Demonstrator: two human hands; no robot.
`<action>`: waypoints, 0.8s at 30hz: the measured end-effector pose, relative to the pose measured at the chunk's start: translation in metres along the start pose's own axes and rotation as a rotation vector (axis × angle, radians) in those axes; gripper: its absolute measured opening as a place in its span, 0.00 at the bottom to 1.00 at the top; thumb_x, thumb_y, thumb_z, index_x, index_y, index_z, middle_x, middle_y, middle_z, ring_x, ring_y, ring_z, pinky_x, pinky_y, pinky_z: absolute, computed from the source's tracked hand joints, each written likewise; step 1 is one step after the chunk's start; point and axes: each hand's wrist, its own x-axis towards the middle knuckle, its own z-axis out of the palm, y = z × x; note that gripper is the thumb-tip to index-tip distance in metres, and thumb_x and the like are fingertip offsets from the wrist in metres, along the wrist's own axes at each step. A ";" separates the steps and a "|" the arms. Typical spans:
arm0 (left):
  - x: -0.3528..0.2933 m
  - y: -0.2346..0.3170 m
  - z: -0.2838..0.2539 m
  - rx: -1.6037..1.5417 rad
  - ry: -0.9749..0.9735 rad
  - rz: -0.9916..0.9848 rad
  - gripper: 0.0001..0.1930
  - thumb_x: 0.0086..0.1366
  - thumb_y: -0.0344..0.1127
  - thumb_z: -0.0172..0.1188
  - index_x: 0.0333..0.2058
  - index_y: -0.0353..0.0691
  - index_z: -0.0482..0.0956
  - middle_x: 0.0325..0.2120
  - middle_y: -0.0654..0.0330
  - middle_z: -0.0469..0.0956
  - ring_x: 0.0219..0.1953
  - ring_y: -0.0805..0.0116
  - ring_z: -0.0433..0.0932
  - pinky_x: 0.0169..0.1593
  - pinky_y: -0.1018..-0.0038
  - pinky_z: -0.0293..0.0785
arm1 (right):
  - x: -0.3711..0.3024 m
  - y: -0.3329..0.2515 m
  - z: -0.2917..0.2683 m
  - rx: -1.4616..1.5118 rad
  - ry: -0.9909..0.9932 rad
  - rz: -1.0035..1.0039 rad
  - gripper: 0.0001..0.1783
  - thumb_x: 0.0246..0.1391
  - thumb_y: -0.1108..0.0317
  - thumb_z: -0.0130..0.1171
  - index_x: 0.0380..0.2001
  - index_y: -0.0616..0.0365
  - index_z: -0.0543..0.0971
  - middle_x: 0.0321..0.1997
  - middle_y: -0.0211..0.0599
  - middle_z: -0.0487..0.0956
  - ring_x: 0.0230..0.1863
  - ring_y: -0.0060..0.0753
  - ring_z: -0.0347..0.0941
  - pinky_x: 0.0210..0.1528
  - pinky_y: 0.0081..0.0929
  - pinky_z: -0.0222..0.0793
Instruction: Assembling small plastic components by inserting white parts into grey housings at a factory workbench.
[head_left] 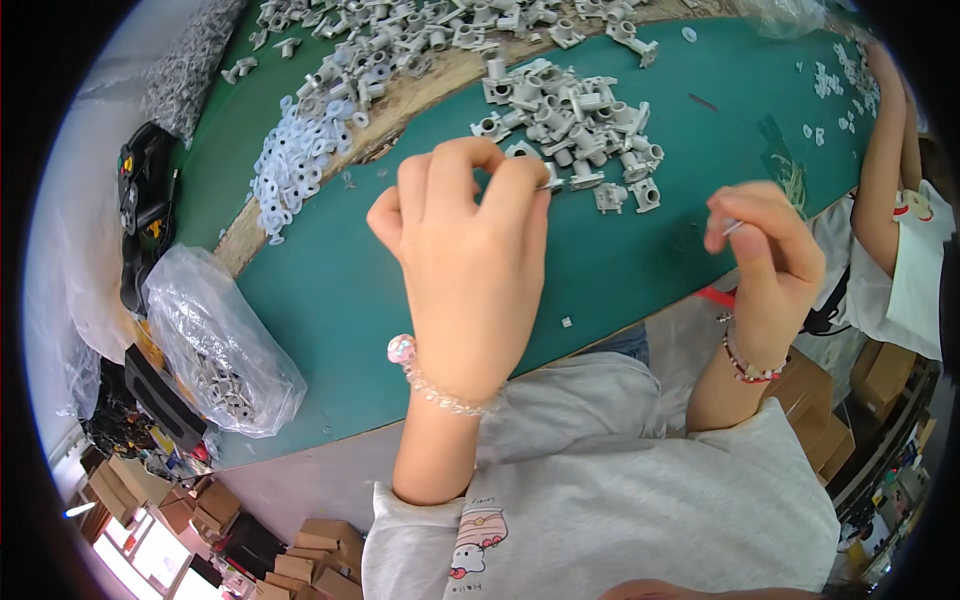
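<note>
Out over the green table, my left hand (472,245) is at the near edge of a pile of grey plastic fittings (575,115). Its fingers are bent into a pinch, and a light grey fitting (552,178) shows at the fingertips, mostly hidden by them. My right hand (768,245) is raised above the table's near edge on the right, apart from the pile. Between its thumb and fingers sits a thin, whitish small piece (734,227), seen almost edge-on. Several loose fittings (612,197) lie just right of my left hand.
Translucent washers (300,155) are heaped at the left, beside a wooden strip (237,245). More fittings (420,45) cover the far side. A plastic bag (225,345) and a black game controller (148,190) sit at the left. Another person's arm (880,160) is at the right.
</note>
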 end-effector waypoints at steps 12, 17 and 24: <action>-0.027 0.018 -0.014 -1.345 -0.107 -0.516 0.10 0.55 0.17 0.59 0.34 0.35 0.70 0.43 0.48 0.77 0.41 0.72 0.75 0.48 0.76 0.71 | -0.007 0.008 0.055 0.080 -0.147 -0.176 0.09 0.45 0.81 0.62 0.32 0.61 0.77 0.31 0.35 0.78 0.32 0.27 0.73 0.33 0.21 0.69; -0.035 0.019 -0.020 -1.593 -0.055 -0.642 0.14 0.55 0.15 0.59 0.40 0.31 0.72 0.45 0.43 0.75 0.48 0.64 0.76 0.51 0.72 0.74 | -0.008 0.006 0.063 0.004 -0.120 -0.215 0.09 0.45 0.81 0.61 0.31 0.60 0.76 0.32 0.35 0.73 0.28 0.26 0.69 0.32 0.21 0.67; -0.055 0.006 -0.020 -1.563 0.078 -0.469 0.10 0.51 0.13 0.61 0.33 0.29 0.77 0.45 0.40 0.76 0.47 0.59 0.78 0.48 0.70 0.77 | -0.016 0.008 0.082 0.148 -0.153 -0.199 0.11 0.45 0.81 0.59 0.33 0.60 0.72 0.35 0.35 0.69 0.35 0.25 0.66 0.36 0.20 0.64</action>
